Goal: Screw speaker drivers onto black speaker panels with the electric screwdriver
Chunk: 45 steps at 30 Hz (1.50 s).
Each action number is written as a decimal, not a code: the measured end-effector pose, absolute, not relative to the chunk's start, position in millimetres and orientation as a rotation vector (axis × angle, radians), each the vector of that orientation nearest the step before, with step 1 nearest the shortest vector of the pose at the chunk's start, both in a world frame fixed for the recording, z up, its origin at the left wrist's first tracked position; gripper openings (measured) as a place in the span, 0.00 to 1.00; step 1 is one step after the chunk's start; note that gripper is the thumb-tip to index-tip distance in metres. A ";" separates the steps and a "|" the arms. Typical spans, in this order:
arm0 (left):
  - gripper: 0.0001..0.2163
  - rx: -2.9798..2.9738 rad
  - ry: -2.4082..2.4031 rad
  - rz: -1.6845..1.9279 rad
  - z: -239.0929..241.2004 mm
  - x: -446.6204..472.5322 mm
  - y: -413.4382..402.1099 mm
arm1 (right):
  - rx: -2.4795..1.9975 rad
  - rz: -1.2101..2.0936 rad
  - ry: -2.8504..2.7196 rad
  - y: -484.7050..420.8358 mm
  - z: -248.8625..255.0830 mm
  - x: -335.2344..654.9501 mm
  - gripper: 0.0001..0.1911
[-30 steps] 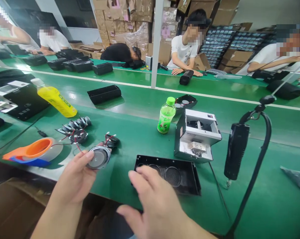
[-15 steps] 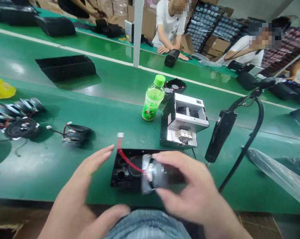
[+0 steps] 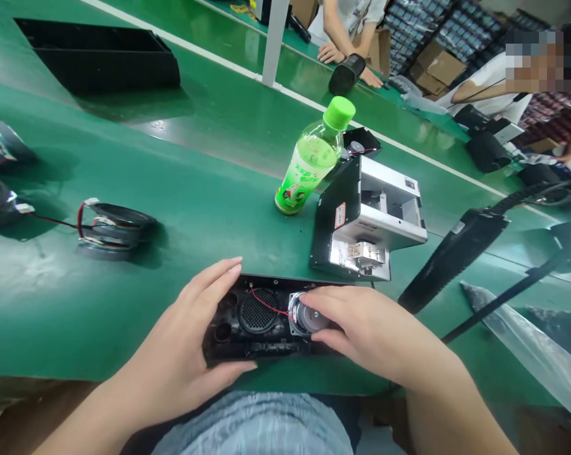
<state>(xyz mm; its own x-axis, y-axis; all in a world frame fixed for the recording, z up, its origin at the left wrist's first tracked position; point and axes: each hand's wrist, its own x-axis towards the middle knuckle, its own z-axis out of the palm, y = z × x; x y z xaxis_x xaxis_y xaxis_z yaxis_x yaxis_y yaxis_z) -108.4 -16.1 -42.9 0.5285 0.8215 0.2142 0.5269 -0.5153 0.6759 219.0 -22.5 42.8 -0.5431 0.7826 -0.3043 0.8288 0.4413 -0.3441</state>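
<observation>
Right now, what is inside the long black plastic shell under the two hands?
Inside the black plastic shell sit a round mesh grille and a round silver speaker driver with a thin red wire. The right hand covers its right end.

Black housing (image 3: 228, 332), red wire (image 3: 266, 304), silver speaker (image 3: 308, 316), green table (image 3: 195, 208).

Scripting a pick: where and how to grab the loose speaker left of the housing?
Take the loose speaker by its round rim, from above, fingers on near and far edges. It lies flat on the table, and its red wires trail off its left side, so stay clear there.
</observation>
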 end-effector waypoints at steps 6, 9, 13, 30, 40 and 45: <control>0.49 2.214 1.054 0.751 -44.6 -106.8 -12.7 | 1.418 -0.674 2.530 -23.6 40.7 218.6 0.25; 0.48 2.191 1.058 0.756 -45.1 -107.0 -12.5 | 1.415 -0.643 2.539 -24.9 39.1 220.1 0.26; 0.47 2.176 1.082 0.753 -44.1 -105.5 -14.0 | 1.427 -0.592 2.548 -28.5 37.4 220.1 0.27; 0.45 2.182 1.075 0.792 -43.2 -102.7 -14.5 | 1.327 -0.492 2.611 -22.1 36.1 217.5 0.26; 0.45 2.180 1.053 0.802 -46.7 -103.7 -13.9 | 1.385 -0.194 2.583 -26.5 66.5 198.2 0.17; 0.47 2.176 1.028 0.831 -48.9 -103.4 -14.9 | 1.395 -0.191 2.514 -16.3 60.5 156.5 0.17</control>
